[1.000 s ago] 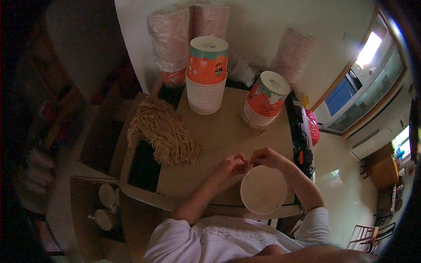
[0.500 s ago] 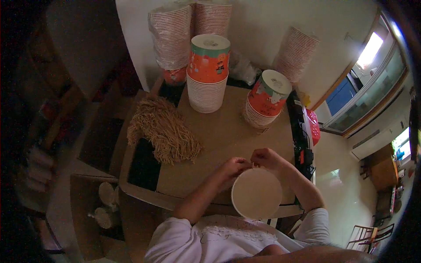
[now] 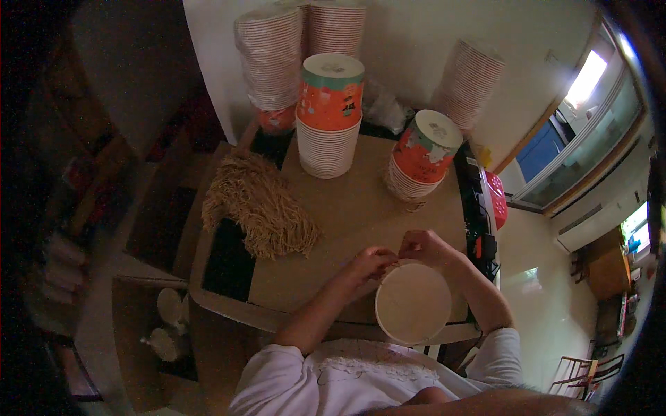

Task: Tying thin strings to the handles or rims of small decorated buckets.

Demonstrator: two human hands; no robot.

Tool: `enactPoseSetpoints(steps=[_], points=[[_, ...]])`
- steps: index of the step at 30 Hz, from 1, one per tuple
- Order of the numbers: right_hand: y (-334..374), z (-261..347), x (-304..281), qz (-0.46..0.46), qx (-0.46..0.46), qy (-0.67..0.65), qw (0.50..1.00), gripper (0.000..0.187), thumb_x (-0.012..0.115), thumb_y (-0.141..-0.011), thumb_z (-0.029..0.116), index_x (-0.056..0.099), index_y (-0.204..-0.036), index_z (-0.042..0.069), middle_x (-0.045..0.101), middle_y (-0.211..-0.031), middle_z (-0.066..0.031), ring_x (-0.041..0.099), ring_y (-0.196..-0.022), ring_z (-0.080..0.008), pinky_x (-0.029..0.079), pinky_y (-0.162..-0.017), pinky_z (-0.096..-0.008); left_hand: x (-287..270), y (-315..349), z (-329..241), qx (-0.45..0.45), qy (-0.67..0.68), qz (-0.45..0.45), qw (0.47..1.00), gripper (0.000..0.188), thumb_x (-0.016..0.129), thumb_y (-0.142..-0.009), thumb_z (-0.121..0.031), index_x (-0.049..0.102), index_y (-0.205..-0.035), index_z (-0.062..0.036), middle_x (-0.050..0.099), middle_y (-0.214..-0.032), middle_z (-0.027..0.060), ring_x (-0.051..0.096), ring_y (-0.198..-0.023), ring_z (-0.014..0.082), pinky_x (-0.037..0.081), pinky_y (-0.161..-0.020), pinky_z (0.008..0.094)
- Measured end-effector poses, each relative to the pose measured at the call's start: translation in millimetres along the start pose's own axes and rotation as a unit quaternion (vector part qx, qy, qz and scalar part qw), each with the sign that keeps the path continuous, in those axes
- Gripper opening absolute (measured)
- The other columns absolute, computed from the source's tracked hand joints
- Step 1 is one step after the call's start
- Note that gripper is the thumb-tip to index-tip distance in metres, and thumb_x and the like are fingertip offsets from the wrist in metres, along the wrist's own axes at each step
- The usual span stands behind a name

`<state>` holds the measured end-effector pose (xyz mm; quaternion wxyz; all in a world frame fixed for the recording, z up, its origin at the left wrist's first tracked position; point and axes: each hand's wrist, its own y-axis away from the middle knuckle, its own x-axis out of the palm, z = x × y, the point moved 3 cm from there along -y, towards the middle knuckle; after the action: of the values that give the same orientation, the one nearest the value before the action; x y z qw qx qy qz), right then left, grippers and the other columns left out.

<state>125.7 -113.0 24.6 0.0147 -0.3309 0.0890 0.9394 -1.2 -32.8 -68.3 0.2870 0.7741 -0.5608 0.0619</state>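
A round paper bucket is tilted at the table's front edge, its pale open mouth facing me. At its far rim my left hand has its fingertips pinched together. My right hand is closed beside it, fingers bent down by the same rim. What the fingertips hold is too small and dark to make out. A loose bundle of tan twisted cords lies on the cardboard left of my hands. Beyond them stand upside-down stacks of orange and green paper buckets, a taller stack and a shorter stack.
Cardboard sheet covers much of the table. Plastic-wrapped bucket stacks stand against the wall, another wrapped stack at the back right. A red basket sits past the right edge. On the lower left, a cardboard box holds pale buckets.
The bucket has shifted slightly to the right and up. My right hand has moved up a little, and my left hand stays near the rim.
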Motion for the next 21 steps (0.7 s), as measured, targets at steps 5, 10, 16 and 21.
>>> enactPoseSetpoints(steps=[5, 10, 16, 21], points=[[1.1, 14.1, -2.8, -0.009, -0.051, 0.009, 0.999, 0.008, 0.065, -0.071, 0.010, 0.063, -0.074, 0.003, 0.058, -0.073, -0.0067, 0.057, -0.067, -0.0160, 0.045, -0.062, -0.0275, 4.0, 7.0, -2.1, 0.019, 0.043, 0.005, 0.999, 0.010, 0.059, -0.078, -0.020, 0.060, -0.082, -0.0110, 0.052, -0.065, -0.0046, 0.045, -0.053, 0.0040, 0.035, -0.047, 0.0192], [-3.8, -3.4, 6.1, 0.018, -0.050, 0.039, 0.998, 0.013, 0.057, -0.079, 0.013, 0.058, -0.077, 0.000, 0.055, -0.071, -0.0113, 0.055, -0.066, -0.0194, 0.043, -0.060, -0.0309, 4.1, 9.7, -5.4, 0.013, 0.020, 0.020, 1.000, 0.009, 0.059, -0.077, -0.019, 0.059, -0.082, -0.0116, 0.053, -0.066, -0.0044, 0.046, -0.054, 0.0045, 0.035, -0.048, 0.0196], [-2.4, 8.8, 6.3, -0.020, -0.011, 0.055, 0.998, 0.015, 0.053, -0.083, 0.014, 0.054, -0.081, 0.000, 0.052, -0.069, -0.0129, 0.052, -0.063, -0.0227, 0.042, -0.060, -0.0324, -0.2, 23.9, -11.6, 0.038, 0.122, -0.021, 0.992, 0.009, 0.060, -0.078, -0.018, 0.055, -0.083, -0.0110, 0.053, -0.072, -0.0034, 0.047, -0.059, 0.0053, 0.036, -0.051, 0.0202], [-2.3, 6.6, 7.9, -0.034, -0.004, 0.053, 0.998, 0.015, 0.053, -0.083, 0.015, 0.053, -0.080, 0.000, 0.053, -0.067, -0.0112, 0.051, -0.062, -0.0191, 0.042, -0.059, -0.0310, -4.5, 34.1, -15.7, 0.128, 0.070, 0.035, 0.989, 0.009, 0.061, -0.077, -0.014, 0.057, -0.083, -0.0088, 0.055, -0.075, -0.0016, 0.051, -0.066, 0.0071, 0.041, -0.057, 0.0215]])
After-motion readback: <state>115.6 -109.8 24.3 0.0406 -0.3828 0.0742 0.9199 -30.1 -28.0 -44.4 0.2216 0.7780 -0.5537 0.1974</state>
